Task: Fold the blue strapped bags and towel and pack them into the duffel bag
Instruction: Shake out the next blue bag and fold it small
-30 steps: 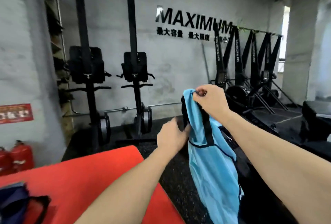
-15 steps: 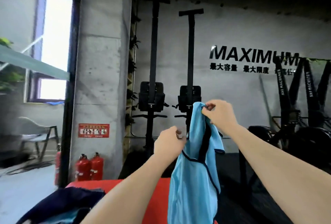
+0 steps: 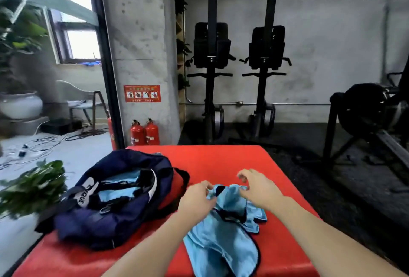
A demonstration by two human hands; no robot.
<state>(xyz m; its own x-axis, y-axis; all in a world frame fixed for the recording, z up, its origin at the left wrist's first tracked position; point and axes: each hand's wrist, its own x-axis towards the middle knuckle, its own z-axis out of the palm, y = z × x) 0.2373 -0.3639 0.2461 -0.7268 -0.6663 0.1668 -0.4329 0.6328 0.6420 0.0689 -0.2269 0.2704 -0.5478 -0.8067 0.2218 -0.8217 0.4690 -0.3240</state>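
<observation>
Blue bag pinched, left hand, right hand curled

Light-blue bag: thin matt cloth, dark trim. Navy duffel bag: soft matt fabric. Red mat: smooth, slight sheen. Pillar: rough bare concrete. Fire extinguishers: glossy red.

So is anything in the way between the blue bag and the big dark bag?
Nothing visible. The blue strapped bag lies on the red mat, and the duffel bag sits open just left of it, with bare mat between them.
</observation>
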